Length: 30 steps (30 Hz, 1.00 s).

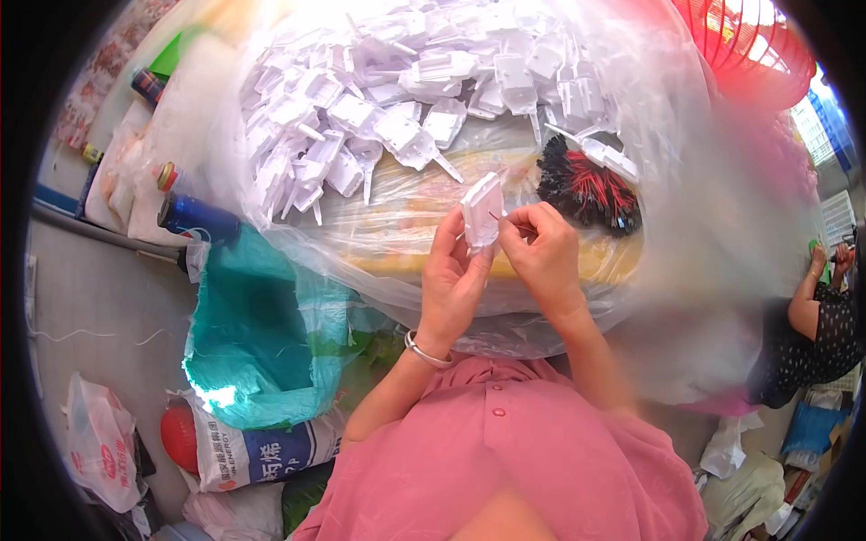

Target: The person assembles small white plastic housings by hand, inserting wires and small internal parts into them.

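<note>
Over the near part of the table, my left hand (pixel 449 287) grips a white plastic housing (pixel 483 209) by its lower edge, held upright. My right hand (pixel 543 254) is beside it, thumb and forefinger pinched on a thin dark wire (pixel 497 215) that meets the housing's face; its far end is hidden by the fingers. Just beyond my right hand lies a bundle of short black and red wires (pixel 591 185). A loose white piece with a stem (pixel 606 159) rests on top of that bundle. Farther off, a large heap of similar white plastic pieces (pixel 397 131) spreads across the table.
Clear plastic sheeting (pixel 361 239) covers the yellow-patterned tabletop. To the left hang a teal woven bag (pixel 239 334) and a blue can (pixel 198 216). Below are a printed sack (pixel 262 451) and a white carrier bag (pixel 101 442). Another person (pixel 812 334) works at the right, near a red fan guard (pixel 753 45).
</note>
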Each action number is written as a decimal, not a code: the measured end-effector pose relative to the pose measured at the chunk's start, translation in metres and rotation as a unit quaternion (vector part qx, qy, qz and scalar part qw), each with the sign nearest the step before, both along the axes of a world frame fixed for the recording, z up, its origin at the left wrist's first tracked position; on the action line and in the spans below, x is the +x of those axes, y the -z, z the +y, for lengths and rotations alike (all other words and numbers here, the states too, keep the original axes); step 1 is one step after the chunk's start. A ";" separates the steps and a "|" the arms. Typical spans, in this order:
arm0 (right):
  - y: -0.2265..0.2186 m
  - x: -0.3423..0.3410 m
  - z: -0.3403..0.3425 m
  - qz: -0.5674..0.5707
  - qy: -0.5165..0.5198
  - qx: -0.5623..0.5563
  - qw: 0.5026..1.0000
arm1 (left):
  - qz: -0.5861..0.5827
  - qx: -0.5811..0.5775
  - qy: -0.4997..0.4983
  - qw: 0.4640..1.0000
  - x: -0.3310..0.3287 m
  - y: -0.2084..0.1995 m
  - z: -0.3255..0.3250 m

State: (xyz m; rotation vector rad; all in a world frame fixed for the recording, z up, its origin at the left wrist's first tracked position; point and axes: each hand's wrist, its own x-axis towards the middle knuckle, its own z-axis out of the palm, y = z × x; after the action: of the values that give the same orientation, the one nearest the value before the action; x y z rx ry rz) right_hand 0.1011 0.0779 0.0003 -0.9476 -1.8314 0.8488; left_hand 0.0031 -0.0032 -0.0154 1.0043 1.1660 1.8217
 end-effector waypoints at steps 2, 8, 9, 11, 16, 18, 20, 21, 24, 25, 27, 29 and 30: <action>-0.001 0.000 0.000 0.011 -0.001 -0.013 1.000 | 0.007 -0.002 -0.009 1.000 0.001 0.001 -0.001; -0.002 0.001 0.003 0.032 -0.004 -0.031 0.999 | 0.030 0.004 -0.009 0.999 0.003 0.003 0.000; -0.002 0.001 0.002 0.030 -0.001 -0.028 0.999 | 0.031 0.004 -0.009 0.999 0.003 0.002 0.000; -0.001 0.002 0.002 0.025 0.004 -0.010 1.000 | 0.020 0.007 -0.007 1.000 0.004 0.001 0.000; -0.001 0.002 -0.001 0.005 0.009 0.013 1.000 | 0.032 0.015 -0.004 0.999 0.005 0.002 0.000; 0.001 0.003 -0.002 0.005 0.003 0.002 1.000 | 0.039 0.018 -0.005 0.999 0.005 0.003 0.001; 0.001 0.003 -0.001 0.021 0.004 -0.003 1.000 | 0.033 0.013 0.002 0.999 0.005 0.004 0.000; 0.001 0.003 0.000 0.036 0.005 -0.008 0.999 | 0.034 0.013 0.003 0.999 0.005 0.003 -0.001; -0.001 0.003 0.001 0.007 0.032 0.026 0.999 | 0.022 0.012 0.000 1.000 0.006 0.000 -0.002; -0.001 0.003 0.000 0.007 0.032 0.025 0.999 | 0.016 0.009 -0.001 1.000 0.006 -0.001 -0.002; -0.002 0.003 -0.001 0.045 0.022 0.011 0.999 | 0.010 0.007 -0.002 1.000 0.006 -0.002 -0.002; -0.001 0.004 -0.001 0.050 0.022 0.004 0.999 | 0.000 0.005 0.007 1.000 0.006 -0.003 -0.002; 0.000 0.004 0.000 0.054 0.020 -0.003 0.998 | 0.000 0.004 0.008 1.000 0.007 -0.004 -0.002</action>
State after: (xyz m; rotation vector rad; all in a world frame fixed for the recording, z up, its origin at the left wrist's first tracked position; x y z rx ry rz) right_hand 0.1051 0.0774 0.0004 -0.9227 -1.7123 0.8648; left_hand 0.0103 -0.0053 -0.0118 1.0149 1.1477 1.8160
